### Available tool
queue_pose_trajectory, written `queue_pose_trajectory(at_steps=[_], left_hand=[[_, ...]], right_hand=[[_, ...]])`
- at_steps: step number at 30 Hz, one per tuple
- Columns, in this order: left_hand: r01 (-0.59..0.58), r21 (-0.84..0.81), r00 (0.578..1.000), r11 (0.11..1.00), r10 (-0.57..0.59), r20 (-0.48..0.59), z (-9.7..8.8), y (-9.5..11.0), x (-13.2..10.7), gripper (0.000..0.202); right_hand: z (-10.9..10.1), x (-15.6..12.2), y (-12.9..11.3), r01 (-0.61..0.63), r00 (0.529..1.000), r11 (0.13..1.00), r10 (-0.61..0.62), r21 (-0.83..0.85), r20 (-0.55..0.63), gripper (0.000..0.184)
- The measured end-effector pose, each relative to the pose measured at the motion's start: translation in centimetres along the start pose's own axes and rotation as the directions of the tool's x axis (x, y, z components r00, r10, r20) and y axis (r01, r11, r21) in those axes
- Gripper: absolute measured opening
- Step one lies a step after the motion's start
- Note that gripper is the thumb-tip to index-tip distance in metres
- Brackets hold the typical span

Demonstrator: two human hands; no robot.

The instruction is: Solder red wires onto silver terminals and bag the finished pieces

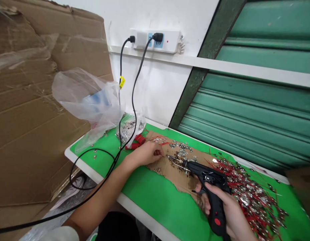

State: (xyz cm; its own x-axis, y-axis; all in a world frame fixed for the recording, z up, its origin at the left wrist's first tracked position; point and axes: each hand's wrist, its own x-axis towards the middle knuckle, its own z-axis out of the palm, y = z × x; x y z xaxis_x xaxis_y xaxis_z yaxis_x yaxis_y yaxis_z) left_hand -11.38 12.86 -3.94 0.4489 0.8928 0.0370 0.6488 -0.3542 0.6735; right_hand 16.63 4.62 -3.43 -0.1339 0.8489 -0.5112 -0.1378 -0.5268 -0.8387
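Far left, creased brown cardboard, then a crumpled translucent plastic bag over the left end of the smooth green-topped desk. Next, by a ragged-edged cardboard sheet, the left grip, curled, thumb and forefinger close together; cannot tell whether pinching anything. Just right of those fingertips, above the sheet, a black pistol-shaped soldering gun, slim metal tip pointing left toward them, barrel's long axis sloping down rightward, handle angled toward the near side. Behind the tip, loose silvery pieces. Closed around the handle, the right grip. Farthest right, a glinting heap of small metal pieces and thin red wires.
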Motion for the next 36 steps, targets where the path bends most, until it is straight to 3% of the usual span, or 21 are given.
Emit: queue_pose_trajectory(at_steps=[7, 22, 32, 36], left_hand=[[-0.029, -0.038, 0.999, 0.999, 0.029, 0.02, 0.4, 0.2, -0.1, 0.018], [-0.006, 0.017, 0.999, 1.0, 0.005, 0.043, 0.7, 0.5, 0.0, 0.012], [-0.035, -0.035, 0.998, 0.999, 0.036, 0.042, 0.9, 0.1, 0.1, 0.016], [-0.026, -0.029, 0.999, 0.999, 0.027, 0.047, 1.0, 0.0, 0.1, 0.016]], right_hand=[[-0.4, 0.1, 0.1, -0.057, 0.998, 0.998, 0.057, -0.014, -0.021, 0.038], [-0.8, 0.5, 0.3, -0.069, 0.997, 0.995, 0.068, -0.066, -0.019, 0.044], [-0.1, 0.0, -0.1, -0.05, 0.998, 0.997, 0.047, -0.066, -0.038, 0.034], [-0.4, 0.3, 0.1, -0.067, 0.997, 0.993, 0.064, -0.093, -0.041, 0.041]])
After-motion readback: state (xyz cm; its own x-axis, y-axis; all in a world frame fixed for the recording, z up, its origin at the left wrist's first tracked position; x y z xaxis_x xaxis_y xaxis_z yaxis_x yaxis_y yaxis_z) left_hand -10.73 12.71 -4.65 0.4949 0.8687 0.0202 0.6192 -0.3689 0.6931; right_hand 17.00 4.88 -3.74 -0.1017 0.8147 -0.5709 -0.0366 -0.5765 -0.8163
